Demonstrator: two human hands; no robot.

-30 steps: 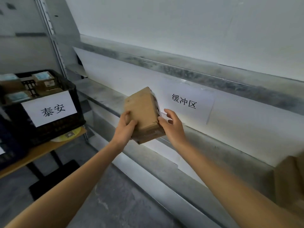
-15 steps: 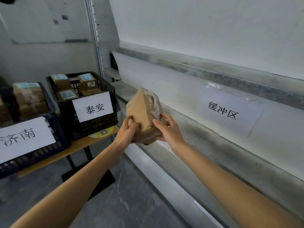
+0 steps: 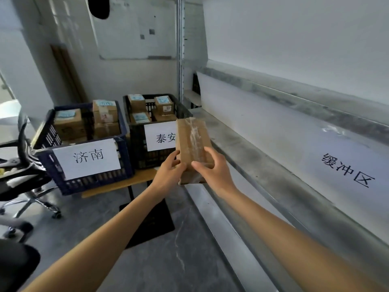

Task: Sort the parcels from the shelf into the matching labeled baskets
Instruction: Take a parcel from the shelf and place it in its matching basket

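View has swung left off the shelf (image 3: 242, 161) within the last second: the 缓冲区 sign (image 3: 347, 169) went from frame centre to the right edge, and both baskets now show at centre left, the blue basket (image 3: 94, 182) labelled 济南 and the black basket (image 3: 139, 152) labelled 泰安, each already with boxes inside. The parcel (image 3: 192, 144) has been turned too, so its taped face is toward the camera, standing roughly upright at frame centre and overlapping the right end of the 泰安 label (image 3: 162, 138). Likely meaning: pick is done, carry toward the baskets is underway, drop not yet made (no address label readable on the parcel, so the target basket can't be told). Both arms reach forward from the bottom corners and meet at centre. Left hand (image 3: 168, 171) grips the parcel's lower left edge, thumb on the front face; right hand (image 3: 212, 167) grips the lower right side, thumb across the front. Parcel is in the air, clear of shelf and baskets
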